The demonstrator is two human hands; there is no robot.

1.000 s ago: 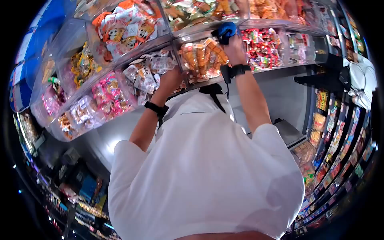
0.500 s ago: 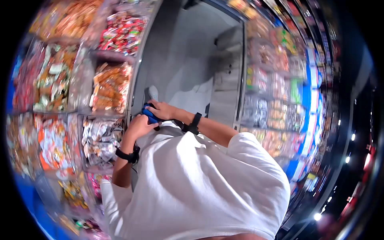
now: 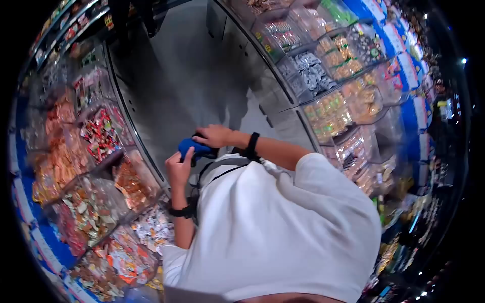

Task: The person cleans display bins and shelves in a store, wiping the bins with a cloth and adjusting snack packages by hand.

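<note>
Both hands meet at a blue cloth-like item [image 3: 191, 147] in front of the waist, over the aisle. My left hand [image 3: 178, 165] is at its lower left, thumb and fingers closed on the item's edge. From the right, my right hand [image 3: 214, 136] grips its upper side, with a dark part of it beneath the palm. Black bands circle both wrists. A grey bag or strap with black cords [image 3: 227, 164] lies at the waist, partly hidden by the white shirt.
Bins of wrapped snacks [image 3: 101, 132] line the left side, and more snack bins [image 3: 327, 115] stand on the right. Between them runs a grey floor [image 3: 184, 60]. At the far end, a person's dark legs [image 3: 146, 17] stand near shelves.
The view has swung from the snack bins to the aisle. My hands left the bins and came together on the blue item, which was in my right hand. The person's legs have come into view.
</note>
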